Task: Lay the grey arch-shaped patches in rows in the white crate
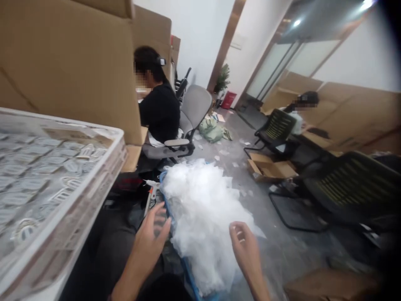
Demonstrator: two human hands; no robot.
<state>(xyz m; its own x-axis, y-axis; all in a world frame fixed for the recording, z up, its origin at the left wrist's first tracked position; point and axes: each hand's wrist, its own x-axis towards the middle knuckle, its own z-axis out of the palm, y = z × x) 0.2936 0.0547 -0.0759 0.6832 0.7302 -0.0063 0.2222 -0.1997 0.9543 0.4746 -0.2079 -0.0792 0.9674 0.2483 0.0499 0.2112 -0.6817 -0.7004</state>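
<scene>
A blue container (189, 274) in the lower middle is heaped with white, filmy material (203, 209) that rises above its rim. My left hand (154, 228), fingers spread and curved, is at the left edge of the heap with nothing in it. On the right side of the heap is my right hand (245, 244), its fingers curled together; whether something small is between them is hidden. To the left stands a white plastic crate (109, 134) with rows of small flat packed pieces (28, 167) in it.
Cardboard panels (69, 54) rise behind the crate. A person in black (161, 113) sits ahead by a grey chair (197, 104); another person (296, 119) sits farther right. An open carton (272, 167), black chairs (354, 184) and scraps lie or stand on the grey floor (232, 146).
</scene>
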